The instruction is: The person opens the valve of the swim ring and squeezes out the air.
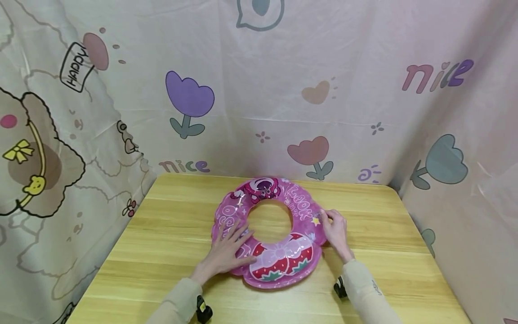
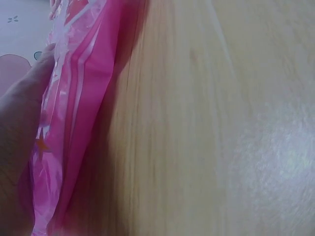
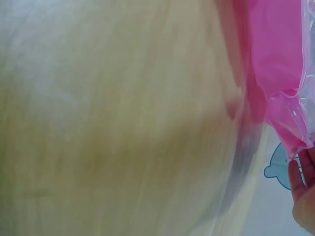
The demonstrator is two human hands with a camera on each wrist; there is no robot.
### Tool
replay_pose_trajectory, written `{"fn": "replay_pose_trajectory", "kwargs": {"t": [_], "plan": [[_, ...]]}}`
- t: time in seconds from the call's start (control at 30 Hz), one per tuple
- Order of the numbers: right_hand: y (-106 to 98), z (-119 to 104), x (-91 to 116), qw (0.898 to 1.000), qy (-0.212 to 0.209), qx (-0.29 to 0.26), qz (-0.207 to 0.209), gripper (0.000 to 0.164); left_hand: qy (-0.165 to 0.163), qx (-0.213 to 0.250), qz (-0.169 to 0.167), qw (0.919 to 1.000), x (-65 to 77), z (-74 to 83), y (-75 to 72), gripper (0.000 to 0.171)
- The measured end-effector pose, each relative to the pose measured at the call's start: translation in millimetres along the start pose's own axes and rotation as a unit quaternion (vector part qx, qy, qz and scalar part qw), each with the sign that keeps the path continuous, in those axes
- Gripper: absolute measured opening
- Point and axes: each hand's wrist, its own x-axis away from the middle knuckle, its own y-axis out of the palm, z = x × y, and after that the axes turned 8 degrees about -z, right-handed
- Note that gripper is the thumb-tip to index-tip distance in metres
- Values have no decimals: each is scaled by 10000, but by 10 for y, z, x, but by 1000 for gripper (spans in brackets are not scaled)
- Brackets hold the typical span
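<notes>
A pink inflatable swim ring (image 1: 280, 254) lies on the wooden table, printed with a bear, lettering and strawberries. Across its left side my left hand (image 1: 225, 252) rests with the fingers spread over the top surface. My right hand (image 1: 337, 228) pinches the ring's right edge between thumb and curled fingers. Seen from the left wrist, the ring's pink side wall (image 2: 88, 93) shows creases and stands over the table. In the right wrist view, fingertips (image 3: 295, 179) meet a puckered pink edge at the far right; what they hold beneath is hidden.
The light wooden table (image 1: 170, 216) meets a printed cloth backdrop (image 1: 251, 90) at its back, with cloth at both sides too. Each wrist carries a small black camera, such as the left one (image 1: 203, 310).
</notes>
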Motion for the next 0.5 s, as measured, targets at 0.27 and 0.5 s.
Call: {"fn": "replay_pose_trajectory", "kwargs": {"t": [0.27, 0.5], "plan": [[-76, -7, -34, 9860, 1364, -901, -321, 29, -68, -65, -74, 9999, -5, -7, -3, 90], [-106, -11, -13, 9824, 1462, -931, -691, 30, -52, 4, -59, 10000, 5, -12, -8, 89]]}}
